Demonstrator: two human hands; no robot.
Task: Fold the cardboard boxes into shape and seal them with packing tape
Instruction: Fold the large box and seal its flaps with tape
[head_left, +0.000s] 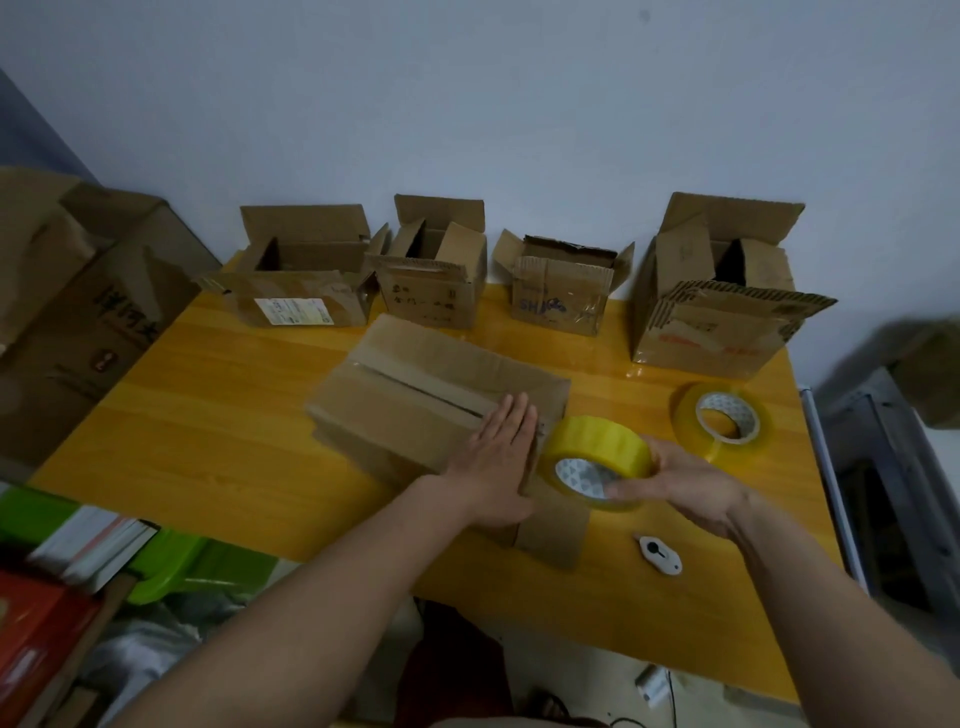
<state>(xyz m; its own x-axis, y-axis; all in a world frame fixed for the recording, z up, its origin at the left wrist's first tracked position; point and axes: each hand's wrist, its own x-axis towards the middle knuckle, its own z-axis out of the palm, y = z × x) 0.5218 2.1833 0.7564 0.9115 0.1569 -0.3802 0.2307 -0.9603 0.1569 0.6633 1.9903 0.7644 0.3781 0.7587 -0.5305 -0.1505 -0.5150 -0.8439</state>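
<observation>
A cardboard box (415, 395) lies in the middle of the yellow wooden table (208, 415), its top flaps folded shut with a dark seam running along the top. My left hand (501, 457) rests flat, fingers together, on the box's near end over the seam. My right hand (685, 488) holds a roll of yellowish packing tape (597, 460) right at the box's near right corner. A second, larger tape roll (722, 418) lies flat on the table to the right.
Several open cardboard boxes stand in a row along the wall, such as one (296, 280) at the left and one (717, 306) at the right. A small white cutter (661, 555) lies near the table's front edge. Larger boxes (78, 301) stand left; a metal rack (893, 467) right.
</observation>
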